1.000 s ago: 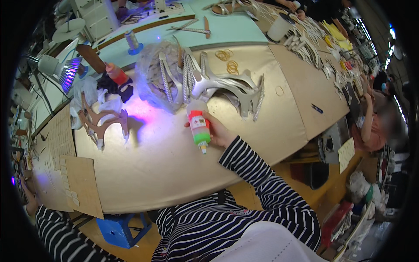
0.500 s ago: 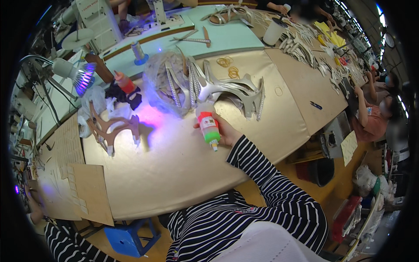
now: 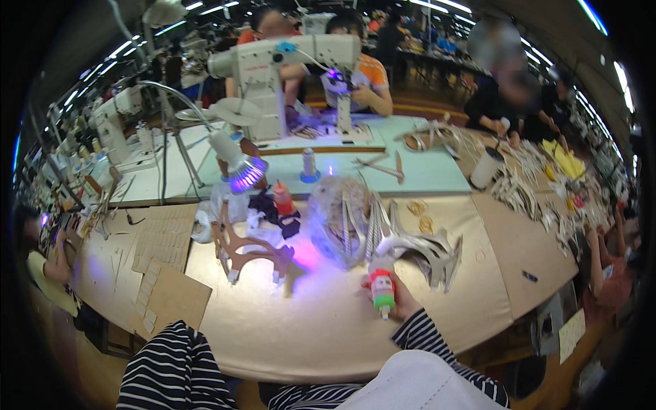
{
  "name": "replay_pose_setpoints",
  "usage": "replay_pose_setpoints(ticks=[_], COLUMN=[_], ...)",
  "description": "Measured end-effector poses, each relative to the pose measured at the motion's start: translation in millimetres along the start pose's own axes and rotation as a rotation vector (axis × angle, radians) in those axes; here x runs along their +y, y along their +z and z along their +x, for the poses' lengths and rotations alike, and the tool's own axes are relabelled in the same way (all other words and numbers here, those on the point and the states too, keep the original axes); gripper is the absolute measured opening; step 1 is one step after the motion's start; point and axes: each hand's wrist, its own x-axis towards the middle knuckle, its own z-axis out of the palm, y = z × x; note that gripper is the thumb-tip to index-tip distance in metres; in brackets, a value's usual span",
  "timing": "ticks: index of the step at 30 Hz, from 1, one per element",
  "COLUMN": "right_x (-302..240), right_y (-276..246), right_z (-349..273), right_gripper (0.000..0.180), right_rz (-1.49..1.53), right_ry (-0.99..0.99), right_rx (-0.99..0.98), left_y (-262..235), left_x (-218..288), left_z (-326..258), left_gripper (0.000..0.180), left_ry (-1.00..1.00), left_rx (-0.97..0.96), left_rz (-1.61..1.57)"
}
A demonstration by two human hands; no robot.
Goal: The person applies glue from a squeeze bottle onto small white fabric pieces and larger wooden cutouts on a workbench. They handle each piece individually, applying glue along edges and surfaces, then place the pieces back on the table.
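Note:
My right hand (image 3: 406,301) is closed around a squeeze bottle (image 3: 383,288) with a red and green label, its nozzle tipped down toward the gold-coloured table cover (image 3: 287,335). Just beyond the bottle lie silver shoe-upper pieces (image 3: 432,251), some with braided straps. A clear plastic bag (image 3: 322,222) holding more pieces touches them on the left. Farther left, brown shoe-upper pieces (image 3: 256,261) with pale tips rest near a patch of violet light. Of my left arm only the striped sleeve (image 3: 171,369) shows at the lower left; that hand is out of sight.
A lit lamp (image 3: 247,171) leans over the table's back, near a red bottle (image 3: 283,199) and a thread spool (image 3: 309,167). Cardboard (image 3: 174,301) lies at the left edge. Behind stands a sewing machine (image 3: 263,78) with people beyond. Rubber bands (image 3: 424,217) and snips (image 3: 529,276) lie right.
The view has tilted up, bringing in the sewing machine and people behind. My left sleeve has come up near the table's front edge. My right hand keeps hold of the bottle.

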Motion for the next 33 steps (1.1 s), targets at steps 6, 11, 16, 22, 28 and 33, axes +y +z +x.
replay_pose_setpoints(ticks=[6, 11, 16, 22, 28, 33], right_x=[0.7, -14.9, -62.6, -112.5, -132.9, -141.7], right_y=[-1.3, -1.5, 0.7, -9.1, -41.6, -57.2], right_z=[-2.7, -13.5, -29.9, -62.1, -92.7, -99.2], right_gripper=[0.058, 0.061, 0.085, 0.087, 0.076, 0.072], right_rz=[-0.093, -0.246, -0.259, 0.014, 0.285, 0.324], right_ry=[-0.009, -0.052, -0.384, -0.79, -0.978, -1.029], right_rx=[-0.103, -0.279, -0.239, -0.401, -0.402, -0.438], left_y=[14.6, 15.1, 0.1, -59.7, -81.8, -89.5], left_x=[2.9, 5.2, 1.4, -75.1, -181.7, -259.7], left_z=[-5.9, -13.3, -51.1, -176.8, -233.9, -245.3], left_gripper=[0.026, 0.027, 0.028, 0.027, 0.032, 0.026], left_ry=[0.052, 0.091, 0.237, 0.072, -0.945, -1.413], left_rx=[-0.053, -0.016, 0.34, 1.479, 1.736, 1.121], left_rz=[-0.019, -0.048, -0.03, 0.174, 0.317, 0.698])
